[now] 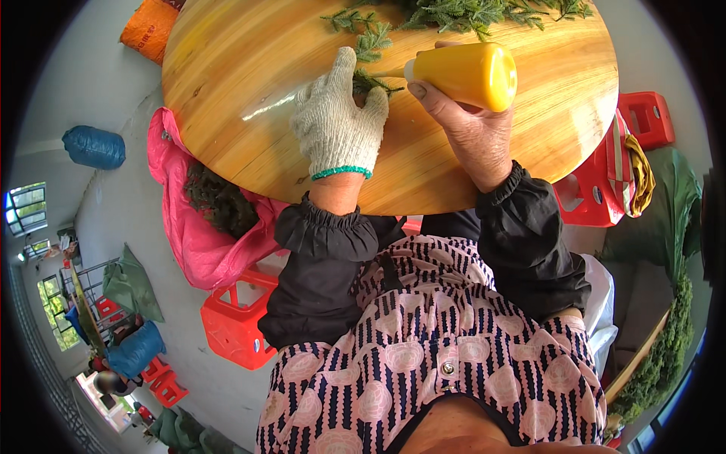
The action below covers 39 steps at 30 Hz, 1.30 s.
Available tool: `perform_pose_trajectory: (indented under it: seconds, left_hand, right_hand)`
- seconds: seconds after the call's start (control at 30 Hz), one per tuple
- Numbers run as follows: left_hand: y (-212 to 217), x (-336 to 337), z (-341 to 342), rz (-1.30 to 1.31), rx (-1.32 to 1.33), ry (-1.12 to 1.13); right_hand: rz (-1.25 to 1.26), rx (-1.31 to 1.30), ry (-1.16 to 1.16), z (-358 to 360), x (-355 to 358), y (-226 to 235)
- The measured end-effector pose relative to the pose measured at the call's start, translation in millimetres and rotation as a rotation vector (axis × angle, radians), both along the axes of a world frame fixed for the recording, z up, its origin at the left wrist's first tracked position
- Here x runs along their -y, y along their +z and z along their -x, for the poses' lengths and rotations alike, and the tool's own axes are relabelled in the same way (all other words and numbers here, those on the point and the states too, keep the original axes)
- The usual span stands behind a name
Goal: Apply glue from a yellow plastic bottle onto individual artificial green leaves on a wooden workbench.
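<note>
My right hand (473,132), bare, grips a yellow squeeze bottle (484,76) tipped on its side. Its thin nozzle (389,73) points left, at a small green sprig (374,82) on the table. My left hand (336,125) wears a white knitted glove with a green cuff edge and rests on the wood beside that sprig. The index finger stretches forward and the thumb stands apart from it, with the sprig lying in the gap. Another green sprig (372,41) lies just beyond the index fingertip.
A round wooden table (249,91) fills the area before me, with a pile of green branches (461,15) at its far edge. A pink sack (178,204) of dark material stands left, near a red stool (238,318). More red stools (590,185) stand right, by a green sack (658,212).
</note>
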<state>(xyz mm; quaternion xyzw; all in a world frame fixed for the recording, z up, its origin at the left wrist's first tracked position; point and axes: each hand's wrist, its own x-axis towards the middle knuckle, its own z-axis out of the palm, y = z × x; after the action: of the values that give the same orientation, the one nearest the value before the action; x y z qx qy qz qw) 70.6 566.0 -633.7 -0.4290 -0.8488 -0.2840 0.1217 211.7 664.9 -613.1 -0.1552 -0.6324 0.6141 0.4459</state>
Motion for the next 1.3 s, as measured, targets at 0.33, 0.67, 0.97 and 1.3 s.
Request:
perform_pose_trajectory:
  seconds: [0.33,0.67,0.97,1.3]
  left_hand:
    - [3,2,3,0.036,0.037,-0.005]
    - [1,3,2,0.008,-0.03,-0.036]
    - [-1,1,2,0.03,-0.046,-0.024]
    - [0,-2,-2,0.108,-0.024,-0.005]
  right_hand:
    - [-0.076,0.051,0.019,6,0,0]
    - [-0.068,-0.022,0.025,13,0,2]
    - [-0.053,-0.019,0.001,10,-3,-3]
    - [-0.058,0.028,0.035,12,-10,-1]
